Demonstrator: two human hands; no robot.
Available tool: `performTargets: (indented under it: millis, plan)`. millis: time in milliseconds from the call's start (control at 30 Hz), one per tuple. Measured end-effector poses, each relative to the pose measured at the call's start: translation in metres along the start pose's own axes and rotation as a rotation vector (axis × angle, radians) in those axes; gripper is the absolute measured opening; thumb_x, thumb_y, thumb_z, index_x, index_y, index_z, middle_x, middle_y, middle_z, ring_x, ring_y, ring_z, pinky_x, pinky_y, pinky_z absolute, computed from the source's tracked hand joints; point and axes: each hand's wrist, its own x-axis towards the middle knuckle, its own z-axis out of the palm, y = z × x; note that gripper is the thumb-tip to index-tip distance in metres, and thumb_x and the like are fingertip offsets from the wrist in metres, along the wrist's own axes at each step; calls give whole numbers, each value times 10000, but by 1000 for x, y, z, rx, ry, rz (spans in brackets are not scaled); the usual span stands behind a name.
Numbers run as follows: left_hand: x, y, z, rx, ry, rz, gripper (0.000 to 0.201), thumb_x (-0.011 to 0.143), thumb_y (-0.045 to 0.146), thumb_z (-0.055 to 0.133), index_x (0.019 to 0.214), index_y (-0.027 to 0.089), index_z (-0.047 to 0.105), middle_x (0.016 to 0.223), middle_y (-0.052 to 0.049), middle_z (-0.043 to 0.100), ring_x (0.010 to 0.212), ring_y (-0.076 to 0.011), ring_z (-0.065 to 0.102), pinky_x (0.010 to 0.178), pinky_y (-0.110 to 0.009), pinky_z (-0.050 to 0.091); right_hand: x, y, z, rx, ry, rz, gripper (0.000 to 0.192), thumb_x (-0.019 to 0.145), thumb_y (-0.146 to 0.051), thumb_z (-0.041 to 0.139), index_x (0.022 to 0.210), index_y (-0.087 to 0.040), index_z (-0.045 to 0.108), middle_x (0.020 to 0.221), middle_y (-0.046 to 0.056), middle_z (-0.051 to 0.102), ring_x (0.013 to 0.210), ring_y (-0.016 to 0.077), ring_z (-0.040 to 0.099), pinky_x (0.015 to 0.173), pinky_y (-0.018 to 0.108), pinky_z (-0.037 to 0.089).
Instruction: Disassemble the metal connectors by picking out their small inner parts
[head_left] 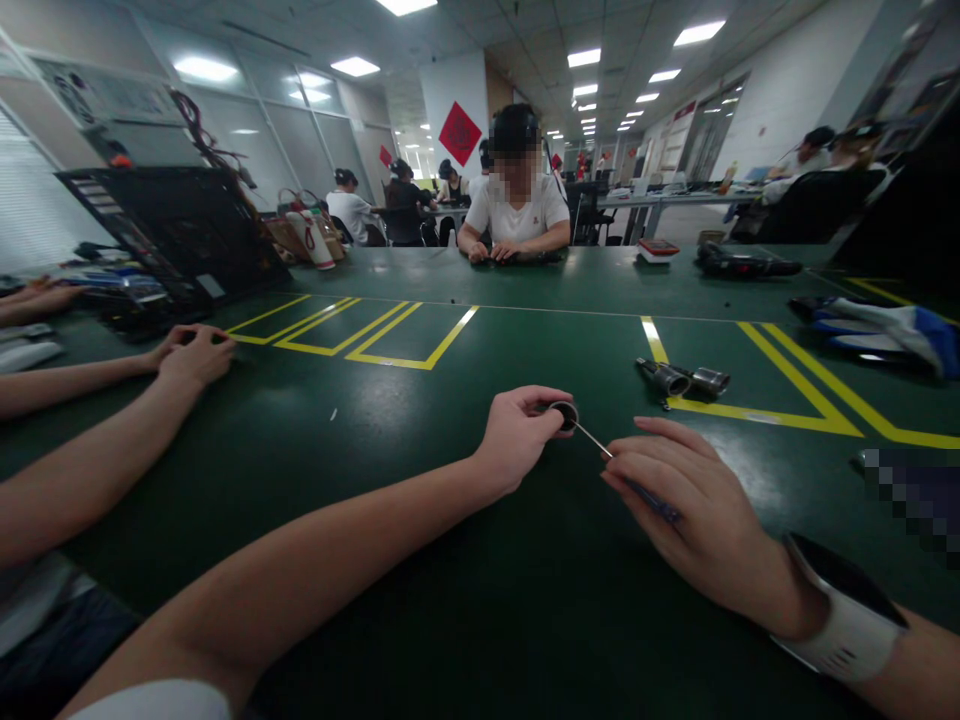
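Note:
My left hand (516,432) pinches a small round black part (565,413) just above the green table (420,480). My right hand (686,505) grips a thin screwdriver (600,446) with a blue handle; its metal shaft points up-left and its tip meets the round part. A white watch (844,608) sits on my right wrist. Two small metal cylindrical parts (684,379) lie on the table beyond my right hand, on a yellow line.
A co-worker's arms (112,400) rest on the table at my left, near an open black computer case (176,240). A person in white sits across the table. Blue-white gloves (877,330) and a black tool (739,264) lie at the right.

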Motion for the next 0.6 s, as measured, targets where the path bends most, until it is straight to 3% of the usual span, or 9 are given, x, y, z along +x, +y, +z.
performTargets:
  millis: [600]
  plan:
    - [1,-2,-2,34,-22,-19,181,720,89,603,887,111,669,845,-63,688,729,-126,650,749,-318,558,0,2,0,9,1,30,152,868,-137,483,994,-204,534,892,48,684,793,168,640,890,447,466]
